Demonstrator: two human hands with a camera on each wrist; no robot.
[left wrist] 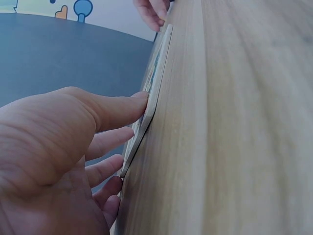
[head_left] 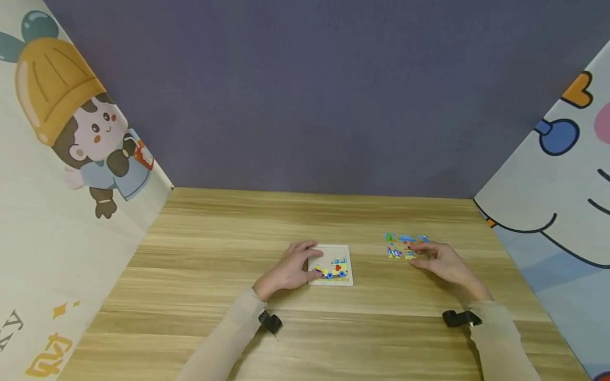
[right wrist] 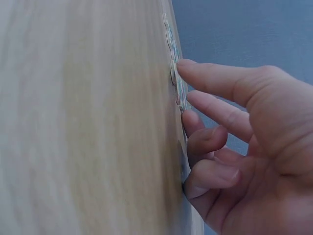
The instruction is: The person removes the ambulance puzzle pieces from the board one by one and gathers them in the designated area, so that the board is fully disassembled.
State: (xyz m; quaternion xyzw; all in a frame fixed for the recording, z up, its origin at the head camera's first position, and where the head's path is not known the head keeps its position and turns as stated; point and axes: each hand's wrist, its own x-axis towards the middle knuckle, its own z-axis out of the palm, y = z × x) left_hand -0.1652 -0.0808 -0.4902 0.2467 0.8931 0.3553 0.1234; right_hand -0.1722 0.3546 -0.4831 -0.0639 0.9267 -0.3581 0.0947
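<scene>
A small square jigsaw board (head_left: 351, 267) with a pale frame lies on the table, part of a yellow and blue vehicle picture assembled inside it. My left hand (head_left: 290, 267) rests at its left side, with thumb and fingertips on the board; in the left wrist view the straight thumb (left wrist: 120, 107) lies over the near edge. To the right, loose colourful jigsaw pieces (head_left: 394, 253) lie spread flat. Over the right end of these pieces is my right hand (head_left: 445, 263), thumb and index finger apart, the other fingers bent. Contact with any piece is unclear.
The wood-grain table (head_left: 362, 338) meets a dark blue-grey panel (head_left: 305, 106) at the back. Cartoon-printed panels stand at the left (head_left: 47, 222) and right (head_left: 562, 211). Each wrist wears a black camera band.
</scene>
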